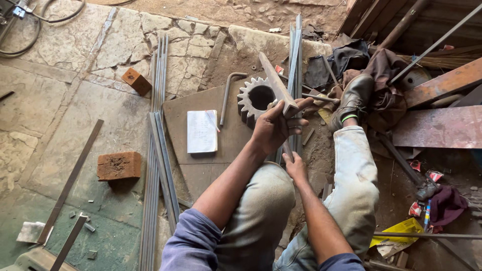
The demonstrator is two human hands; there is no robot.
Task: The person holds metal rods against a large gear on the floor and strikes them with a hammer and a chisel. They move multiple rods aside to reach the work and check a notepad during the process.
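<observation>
1. A length of angle iron (275, 83) is being gripped by the left hand (273, 128), whose fingers are being wrapped firmly around the lower part of the bar, so the hand is closed on it.
2. The angle iron is being held tilted, its upper end pointing up and to the left over a metal plate (201, 165), its lower end passing down behind the left palm.
3. The bar's lower end is being touched by the right hand (296, 168) just below the left hand; whether its fingers are being closed around the bar cannot be told, since they are being hidden behind it.
4. A large toothed gear (256, 98) is being seen just behind the left hand, lying on the metal plate.
5. A small white notebook (202, 131), with a pen on it, is being seen lying on the same plate, to the left of the gear.
6. A bent steel rod (227, 95) is being shown between the notebook and the gear.
7. A bundle of long flat strips (156, 165) is being seen stretched along the stone floor left of the plate.
8. Two bricks are being seen further left: one (118, 165) near the strips, another (136, 81) higher up.
9. The person's knees are being shown bent up, with a dark shoe (354, 98) planted among rags to the right of the hands.
</observation>
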